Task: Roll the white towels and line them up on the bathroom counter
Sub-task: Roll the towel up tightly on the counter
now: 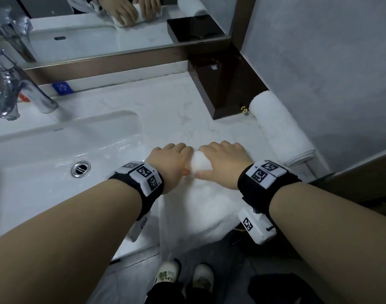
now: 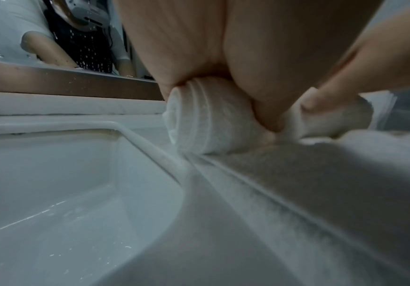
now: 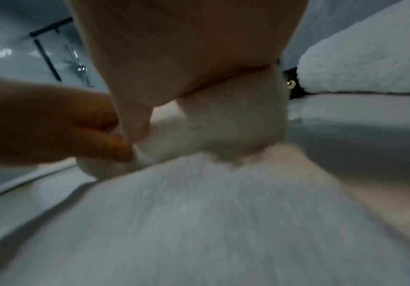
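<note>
Hands grip 1 half-rolled white towel (image 1: 200,165) on the bench (image 1: 161,110) beside the sink (image 1: 56,150): our left hand (image 1: 169,165) and right hand (image 1: 225,163) curl their fingers (image 2: 318,100) over the roll. Another rolled towel (image 1: 277,128) lies near the wall.

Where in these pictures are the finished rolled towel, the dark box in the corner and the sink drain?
finished rolled towel (image 1: 277,128): head view, middle of its fluffy side, by the wall.
dark box (image 1: 222,84): head view, its glossy top.
sink drain (image 1: 80,169): head view, middle of the metal stopper.
</note>
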`<state>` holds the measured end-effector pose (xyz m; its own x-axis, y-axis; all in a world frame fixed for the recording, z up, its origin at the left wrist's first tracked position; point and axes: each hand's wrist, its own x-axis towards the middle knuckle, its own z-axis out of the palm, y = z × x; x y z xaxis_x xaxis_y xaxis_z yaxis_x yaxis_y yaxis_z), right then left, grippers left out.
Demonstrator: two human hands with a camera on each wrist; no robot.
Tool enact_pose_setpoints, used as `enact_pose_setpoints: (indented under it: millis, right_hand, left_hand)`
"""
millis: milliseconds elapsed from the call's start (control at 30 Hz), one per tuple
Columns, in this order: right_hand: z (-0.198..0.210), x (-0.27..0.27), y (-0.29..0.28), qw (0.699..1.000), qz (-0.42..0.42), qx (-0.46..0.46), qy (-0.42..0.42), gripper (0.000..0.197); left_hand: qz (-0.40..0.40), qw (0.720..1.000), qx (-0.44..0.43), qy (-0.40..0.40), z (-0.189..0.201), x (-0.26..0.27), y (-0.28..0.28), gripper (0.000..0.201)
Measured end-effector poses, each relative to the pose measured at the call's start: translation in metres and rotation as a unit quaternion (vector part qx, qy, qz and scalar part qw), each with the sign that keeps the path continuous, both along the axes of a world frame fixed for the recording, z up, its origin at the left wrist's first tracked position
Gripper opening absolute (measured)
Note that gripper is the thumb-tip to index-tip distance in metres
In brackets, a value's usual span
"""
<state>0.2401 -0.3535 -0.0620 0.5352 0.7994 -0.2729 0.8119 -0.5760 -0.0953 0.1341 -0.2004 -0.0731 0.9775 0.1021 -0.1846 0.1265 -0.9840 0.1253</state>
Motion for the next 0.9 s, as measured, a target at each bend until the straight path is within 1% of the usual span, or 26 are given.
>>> enact_pose_setpoints:
  millis: [100, 167, 233, 300, 367, 467, 567, 700, 800, 900]
  right_hand:
    - [0.01, 0.011, 0.006, 0.996, -0.008, -0.042, 0.076, 0.063]
    - [0.014, 0.017, 0.008, 0.991, -0.016, -0.057, 0.121, 0.064]
    - [0.016, 0.022, 0.01, 0.985, -0.022, -0.058, 0.162, 0.063]
    - [0.014, 0.024, 0.012, 0.982, -0.018, -0.052, 0.178, 0.056]
    - [0.012, 0.023, 0.014, 0.985, -0.006, -0.053, 0.162, 0.052]
    - [0.006, 0.019, 0.016, 0.991, 0.015, -0.07, 0.116, 0.054]
    - [0.001, 0.016, 0.016, 0.994, 0.029, -0.079, 0.072, 0.055]
    - [-0.003, 0.015, 0.017, 0.997, 0.06, -0.045, -0.008, 0.052]
    - [-0.007, 0.015, 0.018, 0.994, 0.077, -0.006, -0.076, 0.053]
    - [-0.01, 0.014, 0.019, 0.991, 0.074, 0.016, -0.114, 0.051]
  left_hand:
    - [-0.016, 0.999, 0.033, -0.033, -0.003, -0.003, -0.002, 0.036]
    - [-0.021, 0.997, 0.053, -0.047, -0.004, -0.005, -0.004, 0.039]
    - [-0.02, 0.996, 0.066, -0.058, -0.004, -0.008, -0.006, 0.042]
    - [-0.014, 0.995, 0.074, -0.065, -0.005, -0.01, -0.009, 0.044]
    - [-0.01, 0.995, 0.077, -0.066, -0.005, -0.013, -0.011, 0.046]
    - [-0.015, 0.996, 0.07, -0.052, -0.005, -0.014, -0.009, 0.05]
    - [-0.015, 0.999, 0.043, -0.028, -0.003, -0.012, -0.005, 0.054]
    - [-0.003, 1.0, -0.025, 0.005, 0.006, -0.006, 0.003, 0.062]
    - [0.008, 0.997, -0.061, 0.044, 0.016, 0.0, 0.01, 0.075]
    - [0.039, 0.992, -0.093, 0.081, 0.024, 0.01, 0.013, 0.07]
